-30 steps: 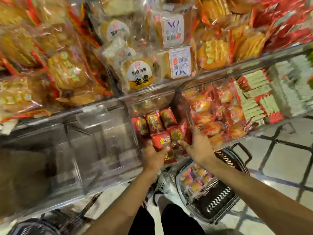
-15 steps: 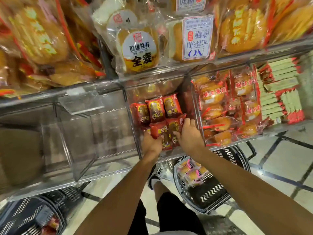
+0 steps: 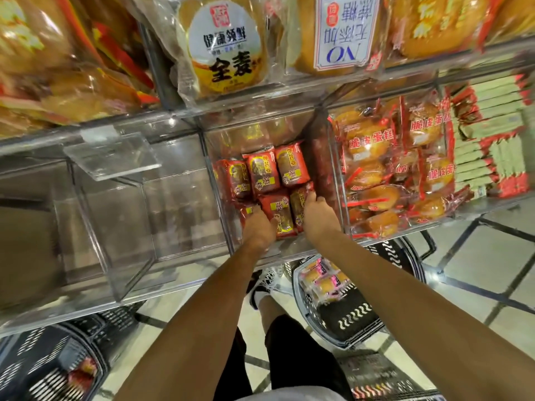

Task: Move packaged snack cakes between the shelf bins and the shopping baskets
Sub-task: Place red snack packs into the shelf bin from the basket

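The person's bare forearms (image 3: pixel 202 322) carry no sleeves, watch or rings, black shorts (image 3: pixel 289 357) cover the thighs below a pale shirt hem (image 3: pixel 278 396) at six o'clock, and one black-and-white sneaker (image 3: pixel 262 280) with a white sock (image 3: pixel 265 298) shows.

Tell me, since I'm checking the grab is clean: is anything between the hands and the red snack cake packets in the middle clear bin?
Nothing visible. The left hand and right hand already touch the front red snack cake packets through the clear plastic bin's open front.
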